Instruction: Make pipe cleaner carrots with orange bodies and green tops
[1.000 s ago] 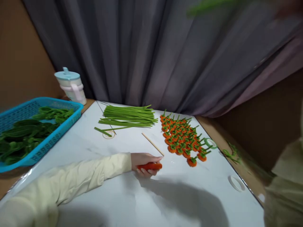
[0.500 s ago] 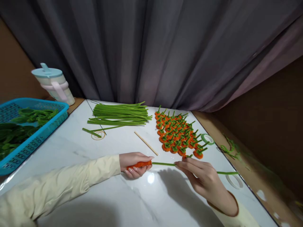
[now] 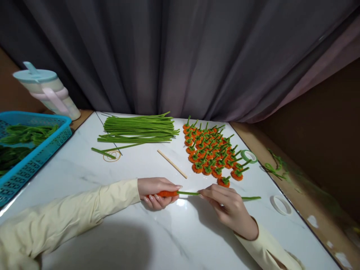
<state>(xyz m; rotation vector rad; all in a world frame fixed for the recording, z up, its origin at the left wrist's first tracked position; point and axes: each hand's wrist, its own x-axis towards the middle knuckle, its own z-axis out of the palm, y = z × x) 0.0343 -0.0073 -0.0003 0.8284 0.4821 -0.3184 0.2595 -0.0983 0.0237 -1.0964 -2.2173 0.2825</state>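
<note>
An orange fuzzy piece (image 3: 168, 194), apparently bent from pipe cleaner, lies in the closed fingers of my left hand (image 3: 157, 189). From its right end a green pipe cleaner (image 3: 188, 193) runs across to my right hand (image 3: 225, 202), whose fingertips pinch it; its loose end sticks out past the hand. Just beyond my right hand sits a small orange pumpkin-like piece with a green stem (image 3: 224, 181). Behind it stand rows of the same orange pieces (image 3: 208, 150). The inner side of the piece in my left hand is hidden by the fingers.
A bundle of green pipe cleaners (image 3: 137, 129) lies at the back, with a wooden stick (image 3: 172, 164) nearer me. Rubber bands (image 3: 111, 156) lie left. Green tape (image 3: 249, 156) and a white roll (image 3: 280, 205) are right. A blue basket (image 3: 36, 157) and a tumbler (image 3: 50, 92) stand left.
My right hand has moved left along the table toward my left hand, and less of the green pipe cleaner shows past it. The view has shifted slightly.
</note>
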